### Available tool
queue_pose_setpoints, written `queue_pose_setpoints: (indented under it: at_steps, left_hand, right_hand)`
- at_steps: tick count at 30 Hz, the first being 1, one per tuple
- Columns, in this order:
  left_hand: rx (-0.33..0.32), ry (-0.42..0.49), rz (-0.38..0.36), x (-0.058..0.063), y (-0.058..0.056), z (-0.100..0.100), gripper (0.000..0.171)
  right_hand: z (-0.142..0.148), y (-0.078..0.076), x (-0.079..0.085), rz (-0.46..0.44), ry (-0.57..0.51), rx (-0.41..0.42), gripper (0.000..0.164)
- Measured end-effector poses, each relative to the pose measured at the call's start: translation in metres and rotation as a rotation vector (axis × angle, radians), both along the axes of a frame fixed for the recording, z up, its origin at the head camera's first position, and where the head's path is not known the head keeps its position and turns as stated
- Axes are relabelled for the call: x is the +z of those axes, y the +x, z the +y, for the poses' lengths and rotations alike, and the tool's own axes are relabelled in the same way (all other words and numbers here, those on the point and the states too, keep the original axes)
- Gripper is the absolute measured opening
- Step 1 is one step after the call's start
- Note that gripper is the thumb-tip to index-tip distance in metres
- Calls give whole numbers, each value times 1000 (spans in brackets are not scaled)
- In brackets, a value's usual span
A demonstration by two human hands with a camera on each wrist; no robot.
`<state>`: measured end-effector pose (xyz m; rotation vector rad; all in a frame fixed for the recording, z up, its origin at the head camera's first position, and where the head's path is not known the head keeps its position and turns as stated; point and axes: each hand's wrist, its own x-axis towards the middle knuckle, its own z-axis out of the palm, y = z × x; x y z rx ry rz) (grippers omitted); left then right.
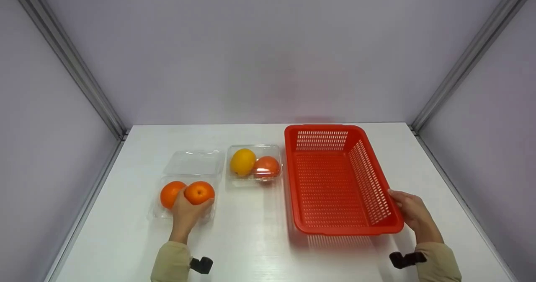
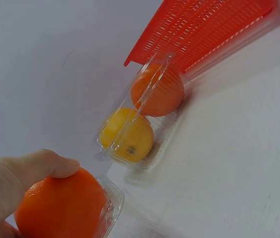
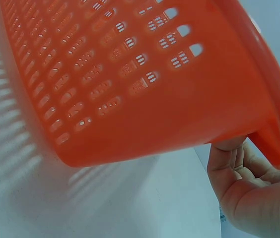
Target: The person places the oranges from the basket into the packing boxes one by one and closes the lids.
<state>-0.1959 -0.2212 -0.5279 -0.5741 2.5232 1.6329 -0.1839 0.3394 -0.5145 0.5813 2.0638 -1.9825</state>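
Note:
My left hand (image 1: 187,210) grips an orange (image 1: 199,192) at the open clear plastic clamshell box (image 1: 193,163) on the left of the table. A second orange (image 1: 171,194) lies in that box, just left of the held one. In the left wrist view the thumb presses on top of the held orange (image 2: 63,206), and the box edge shows behind it. On the right, my right hand (image 1: 412,210) holds the rim of a red perforated plastic basket (image 1: 322,190) near its front right corner. The right wrist view shows fingers curled under the basket's rim (image 3: 279,124).
A closed clear box (image 1: 261,151) stands between the open box and the basket. Inside are a yellow fruit (image 1: 243,162) and an orange-red fruit (image 1: 266,166). The white table (image 1: 251,236) meets pale walls at the back and sides.

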Motion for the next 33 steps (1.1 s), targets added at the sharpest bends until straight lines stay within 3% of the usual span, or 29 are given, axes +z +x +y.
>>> queue_pose_setpoints:
  at_steps: [14,20,24,27,33]
  left_hand:
    - [7,-149,81,-5,1,7,89]
    - [36,-254,157,-7,2,13,85]
    - [78,-302,220,-10,3,15,80]
    - [100,-289,235,-10,5,16,76]
    - [106,-277,214,-11,5,15,78]
  right_hand:
    - [-1,-1,2,-21,35,15,49]
    - [2,-1,-2,-17,34,24,70]
    - [4,-1,-3,8,-8,39,49]
    - [3,0,-2,14,-9,28,37]
    - [-1,0,2,-18,43,16,56]
